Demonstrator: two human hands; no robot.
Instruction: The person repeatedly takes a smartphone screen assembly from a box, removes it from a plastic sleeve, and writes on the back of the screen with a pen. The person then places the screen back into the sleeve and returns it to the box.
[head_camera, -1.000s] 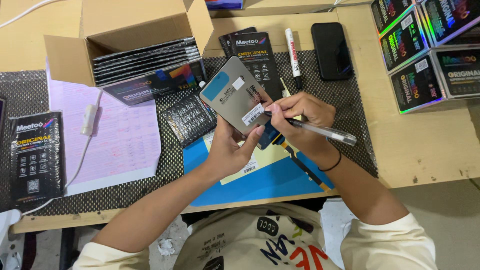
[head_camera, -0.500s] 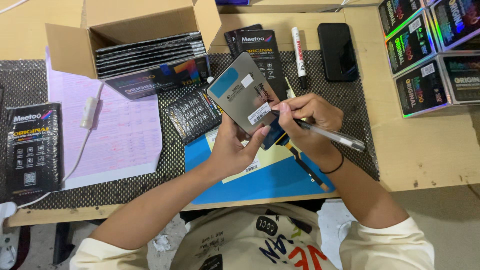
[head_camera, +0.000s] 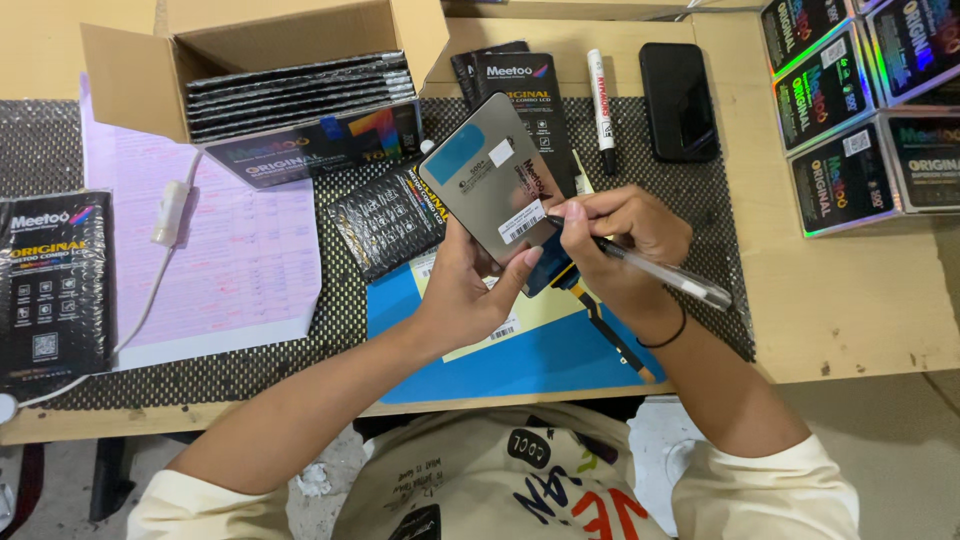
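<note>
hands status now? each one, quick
Left hand: closed on the grey screen panel, holding it up from below.
Right hand: closed on a clear pen, tip at the panel's barcode sticker.

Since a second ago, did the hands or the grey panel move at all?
Hardly anything changed. The left hand still holds the flat grey metal-backed panel tilted up, and the right hand still keeps the clear pen with its tip at the panel's white sticker. The open cardboard box, white marker and black phone stayed put.
</note>
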